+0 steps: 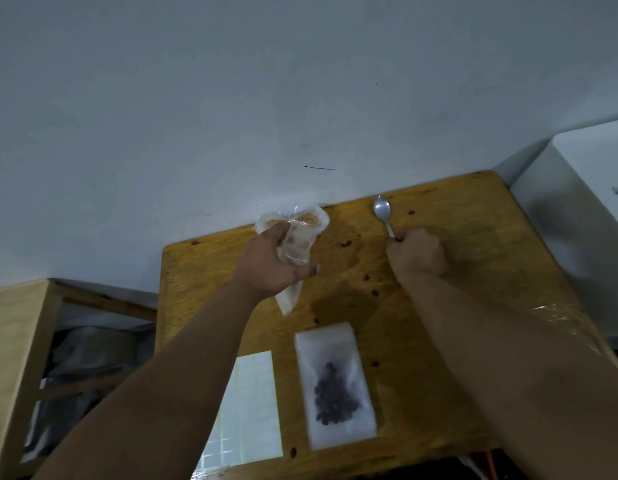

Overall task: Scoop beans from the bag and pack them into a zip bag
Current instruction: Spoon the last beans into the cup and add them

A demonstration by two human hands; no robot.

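Gripping a clear bag (pixel 295 237) at centre frame, the left hand (pixel 273 263) hung over the surface (pixel 439 306), the right hand (pixel 417 254) clenched a spoon (pixel 382 206), and beans (pixel 335 400) lay in a frosted bag (pixel 330 344) at lower centre.

Head view, forward-down (over table (pixel 439 306))

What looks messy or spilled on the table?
Small dark specks lie scattered over the wooden table, away from the zip bag of beans. They may be spilled beans, or just marks in the wood; too small to tell.
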